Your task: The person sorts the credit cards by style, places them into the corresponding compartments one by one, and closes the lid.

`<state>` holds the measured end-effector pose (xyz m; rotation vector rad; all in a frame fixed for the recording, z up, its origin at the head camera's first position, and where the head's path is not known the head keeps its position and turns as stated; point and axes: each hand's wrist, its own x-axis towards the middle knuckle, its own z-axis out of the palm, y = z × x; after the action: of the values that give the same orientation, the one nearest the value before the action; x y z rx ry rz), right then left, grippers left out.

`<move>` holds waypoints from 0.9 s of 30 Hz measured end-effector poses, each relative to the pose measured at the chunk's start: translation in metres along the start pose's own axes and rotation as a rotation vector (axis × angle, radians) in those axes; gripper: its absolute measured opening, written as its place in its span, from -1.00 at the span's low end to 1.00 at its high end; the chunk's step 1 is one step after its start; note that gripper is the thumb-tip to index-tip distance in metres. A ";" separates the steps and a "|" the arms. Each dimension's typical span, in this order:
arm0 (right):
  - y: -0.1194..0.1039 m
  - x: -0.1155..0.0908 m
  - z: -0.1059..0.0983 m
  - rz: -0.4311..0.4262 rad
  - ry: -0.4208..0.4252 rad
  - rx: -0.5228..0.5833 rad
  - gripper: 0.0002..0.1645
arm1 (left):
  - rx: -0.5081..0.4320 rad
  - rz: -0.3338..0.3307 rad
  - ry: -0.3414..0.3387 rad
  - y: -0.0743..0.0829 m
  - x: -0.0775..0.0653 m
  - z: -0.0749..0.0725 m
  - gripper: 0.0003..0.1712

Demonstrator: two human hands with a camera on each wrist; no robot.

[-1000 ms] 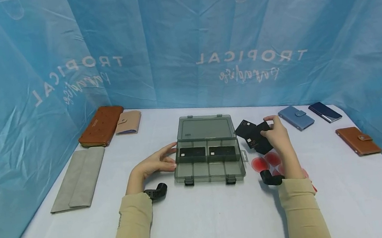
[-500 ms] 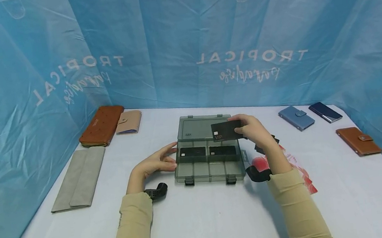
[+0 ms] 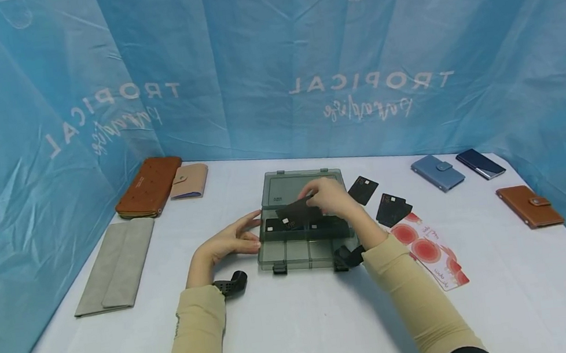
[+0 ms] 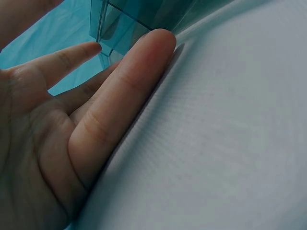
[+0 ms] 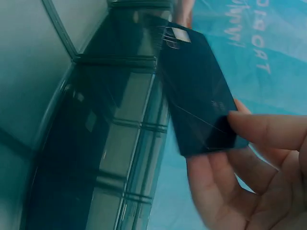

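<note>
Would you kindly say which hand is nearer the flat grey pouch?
Left. The left hand is right of the pouch, beside the translucent grey box; the right hand is farther right, over the box.

The white table (image 3: 300,326) carried an open, divided grey-green case (image 3: 297,252) at its middle. To its left lay a long brown wallet (image 3: 150,186), a beige cardholder (image 3: 190,181) and a grey pouch (image 3: 115,268); to its right, black cards (image 3: 363,190), red-and-white cards (image 3: 428,251), a blue wallet (image 3: 436,173), a navy holder (image 3: 479,164) and a small brown wallet (image 3: 527,207).
</note>
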<state>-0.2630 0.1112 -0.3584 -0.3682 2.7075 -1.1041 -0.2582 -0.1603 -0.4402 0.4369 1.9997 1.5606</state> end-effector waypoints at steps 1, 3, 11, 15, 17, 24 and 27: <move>-0.001 0.003 0.002 -0.001 -0.012 -0.029 -0.75 | -0.003 0.001 0.000 0.000 0.000 0.000 0.01; -0.002 0.007 0.006 0.009 -0.050 -0.054 -0.77 | -0.008 0.003 0.002 0.000 0.000 -0.001 0.02; -0.008 0.014 0.016 0.051 -0.165 -0.079 -0.78 | 0.022 0.017 -0.005 0.001 -0.001 -0.001 0.04; -0.012 0.015 0.018 0.058 -0.215 -0.163 -0.72 | 0.021 0.017 -0.004 -0.001 0.000 -0.001 0.04; -0.014 0.014 0.019 0.055 -0.257 -0.220 -0.67 | 0.020 0.013 0.000 -0.001 0.000 -0.002 0.05; -0.013 0.012 0.018 0.013 -0.389 -0.339 -0.50 | 0.020 0.005 -0.001 -0.002 0.001 -0.001 0.07; -0.010 0.010 0.014 0.010 -0.399 -0.302 -0.46 | 0.020 -0.004 0.004 -0.001 0.000 -0.001 0.06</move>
<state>-0.2666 0.0920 -0.3619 -0.5536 2.5031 -0.5410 -0.2588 -0.1610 -0.4411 0.4373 2.0200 1.5408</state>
